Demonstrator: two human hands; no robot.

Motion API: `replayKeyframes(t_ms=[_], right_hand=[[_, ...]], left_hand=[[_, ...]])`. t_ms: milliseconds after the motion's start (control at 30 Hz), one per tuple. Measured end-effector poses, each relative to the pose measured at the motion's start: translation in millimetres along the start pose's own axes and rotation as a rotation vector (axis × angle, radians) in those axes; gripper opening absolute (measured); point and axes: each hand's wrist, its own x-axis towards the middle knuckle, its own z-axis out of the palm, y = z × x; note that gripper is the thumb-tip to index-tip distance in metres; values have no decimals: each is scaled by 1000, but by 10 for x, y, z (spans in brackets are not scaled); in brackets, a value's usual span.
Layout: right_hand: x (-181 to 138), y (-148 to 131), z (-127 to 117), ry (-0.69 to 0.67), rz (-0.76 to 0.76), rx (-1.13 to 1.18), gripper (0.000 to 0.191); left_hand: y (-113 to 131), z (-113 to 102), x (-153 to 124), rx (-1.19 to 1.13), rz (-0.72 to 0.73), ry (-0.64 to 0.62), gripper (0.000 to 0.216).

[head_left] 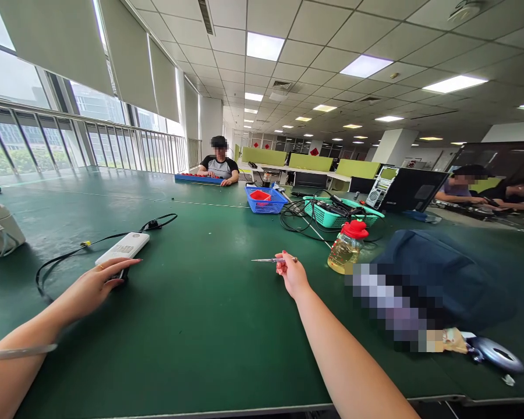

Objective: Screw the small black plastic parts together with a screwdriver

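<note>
My right hand (291,272) is closed around a slim screwdriver (266,260), its thin metal shaft pointing left above the green table. The fingers cover most of its handle. On the left, my left hand (94,286) has its thumb and fingers around a small black object (123,275), mostly hidden under the fingers; its kind I cannot tell. Just beyond that hand lies a white power strip (128,245), the fingers close to its near side. A black cable (67,254) with a yellow tag loops behind it to a black plug (152,224).
The green table (209,326) carries a red-lidded jar (347,247), a dark blue bag (441,273), a blue basket (266,203), a turquoise basket (327,218) with cables, and a computer case (406,189). A person (219,166) sits at the far end.
</note>
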Motion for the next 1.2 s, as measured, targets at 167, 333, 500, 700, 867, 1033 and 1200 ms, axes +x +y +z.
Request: replayKeyframes(t_ms=[167, 333, 500, 700, 867, 1033, 1200], right_hand=[[6, 5, -6, 0, 11, 5, 33], [8, 6, -9, -3, 12, 6, 33], [3, 3, -8, -3, 9, 4, 31], [13, 24, -6, 18, 18, 3, 33], [193, 41, -46, 101, 99, -13, 35], [335, 59, -51, 160, 162, -34, 39], [222, 69, -17, 152, 108, -33, 42]], left_hand=[[27, 19, -14, 82, 0, -94, 54], [96, 4, -7, 98, -42, -187, 57], [86, -16, -32, 98, -56, -54, 63], [20, -99, -112, 121, -198, -74, 49], [652, -197, 7, 89, -83, 38, 51], [1588, 40, 405, -99, 191, -68, 42], [2177, 661, 787, -121, 268, -203, 42]])
